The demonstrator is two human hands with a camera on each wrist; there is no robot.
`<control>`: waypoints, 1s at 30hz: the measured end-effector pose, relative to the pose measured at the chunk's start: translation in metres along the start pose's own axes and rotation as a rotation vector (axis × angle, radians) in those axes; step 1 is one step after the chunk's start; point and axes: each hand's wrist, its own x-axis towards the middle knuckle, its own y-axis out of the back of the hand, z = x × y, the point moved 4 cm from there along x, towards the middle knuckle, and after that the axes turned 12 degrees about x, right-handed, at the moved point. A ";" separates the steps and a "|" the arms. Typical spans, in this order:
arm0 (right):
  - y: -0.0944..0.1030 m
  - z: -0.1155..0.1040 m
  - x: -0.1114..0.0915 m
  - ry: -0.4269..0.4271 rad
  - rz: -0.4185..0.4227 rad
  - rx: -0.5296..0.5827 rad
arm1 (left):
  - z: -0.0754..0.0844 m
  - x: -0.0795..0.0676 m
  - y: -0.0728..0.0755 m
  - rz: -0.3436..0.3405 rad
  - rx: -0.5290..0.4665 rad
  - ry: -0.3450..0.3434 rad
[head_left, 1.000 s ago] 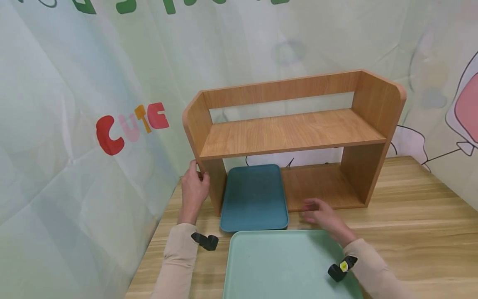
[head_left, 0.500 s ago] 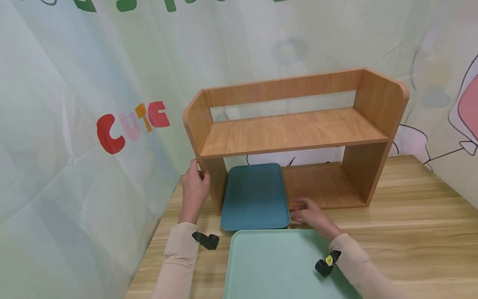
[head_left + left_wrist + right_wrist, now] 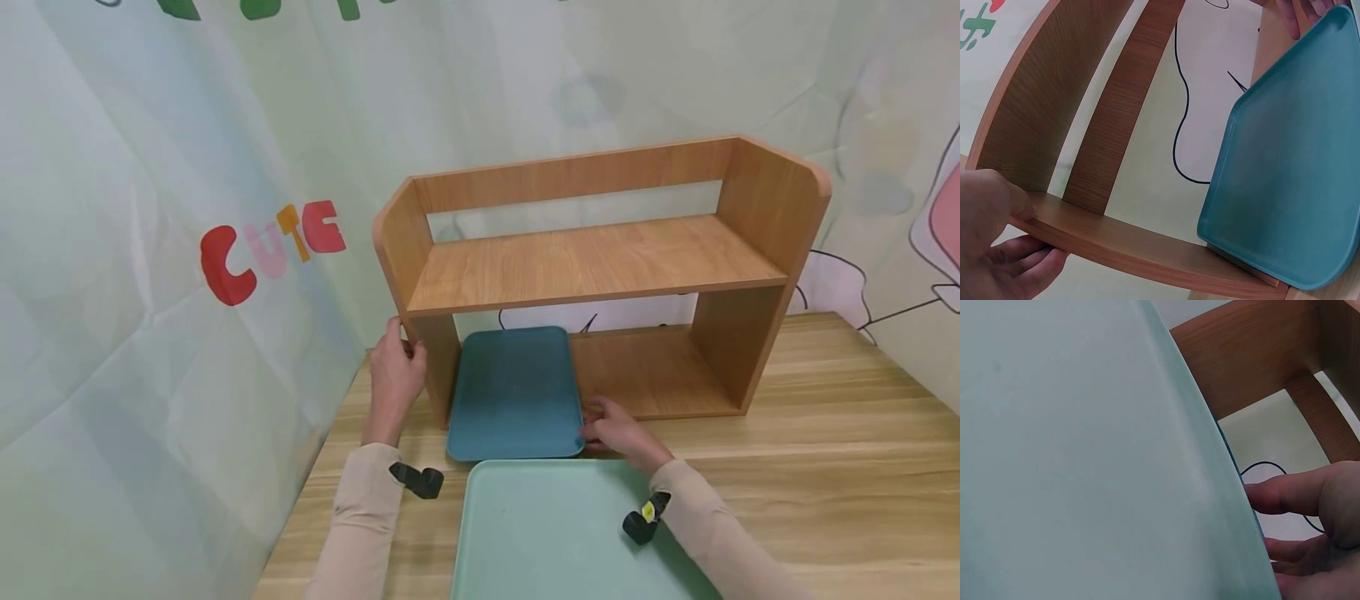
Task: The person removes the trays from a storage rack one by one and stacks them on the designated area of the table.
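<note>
A two-tier wooden desk shelf (image 3: 600,262) stands on the table. My left hand (image 3: 396,379) grips its left side panel, thumb on one face and fingers curled behind the other. On the left of the lower tier lies a blue tray (image 3: 516,392), its near end jutting past the shelf's front. My right hand (image 3: 618,432) pinches this tray's right edge near the front corner, thumb and fingers at the rim. In the right wrist view, a pale green tray (image 3: 1097,456) hides most of the blue tray and the right fingertips.
The pale green tray lies on the wood-grain table (image 3: 825,467) just in front of the blue one, under my right forearm. A printed curtain (image 3: 187,375) hangs behind and to the left of the shelf.
My right hand has moved left, from the shelf's front edge to the right rim of the blue tray. The left hand keeps its grip on the side panel.
</note>
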 end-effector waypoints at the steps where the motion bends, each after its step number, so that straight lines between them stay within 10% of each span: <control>1: 0.000 0.000 0.000 -0.002 -0.010 -0.002 | 0.000 0.000 0.000 0.000 0.000 -0.001; 30: -0.003 -0.007 0.001 -0.024 -0.025 0.195 | -0.001 -0.001 0.000 0.005 -0.005 -0.007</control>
